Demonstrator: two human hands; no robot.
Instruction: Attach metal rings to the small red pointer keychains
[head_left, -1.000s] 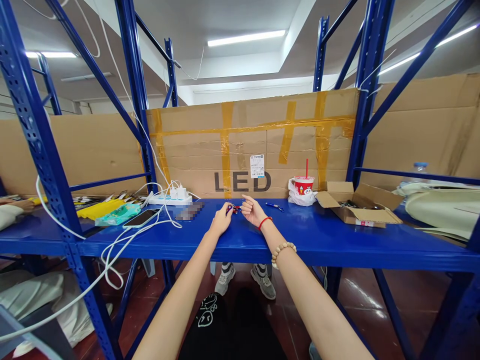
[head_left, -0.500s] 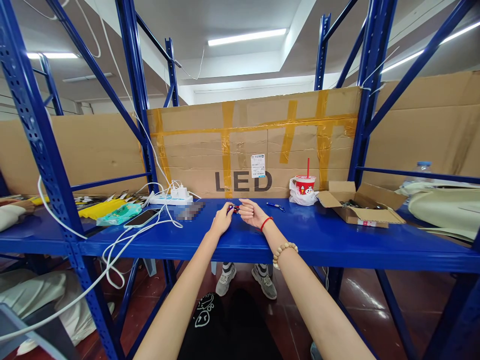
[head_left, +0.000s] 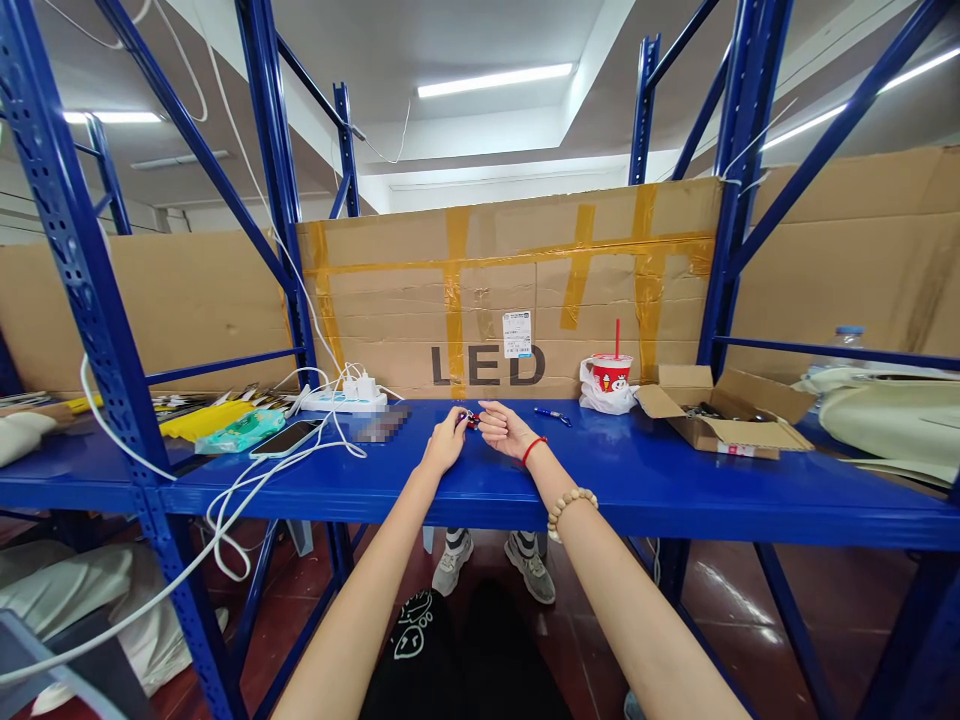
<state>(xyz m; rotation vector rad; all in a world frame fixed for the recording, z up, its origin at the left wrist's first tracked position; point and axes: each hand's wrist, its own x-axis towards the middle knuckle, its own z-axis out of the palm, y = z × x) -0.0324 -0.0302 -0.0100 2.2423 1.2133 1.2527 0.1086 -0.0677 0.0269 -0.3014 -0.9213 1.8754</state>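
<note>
Both of my hands meet over the blue shelf top (head_left: pixel 480 480). Between their fingertips is a small dark object with red on it (head_left: pixel 472 420), too small and covered to name. My left hand (head_left: pixel 446 442) is closed, thumb and fingers pinching the object from the left. My right hand (head_left: pixel 505 430) has its fingers curled together at the object's right side; what its fingertips grip is partly hidden. A blue pen-like item (head_left: pixel 553 416) lies on the shelf just beyond my right hand.
An open cardboard box (head_left: pixel 724 420) with dark items stands right, near a red cup with a straw (head_left: pixel 613 376) in a white bag. Left are a phone (head_left: pixel 285 439), white cables (head_left: pixel 247 480), a power strip (head_left: pixel 341 401) and a green packet (head_left: pixel 240 431). Cardboard (head_left: pixel 390 310) stands behind.
The view has tipped up very slightly. Both hands stay together around the small object, with only slight finger movement.
</note>
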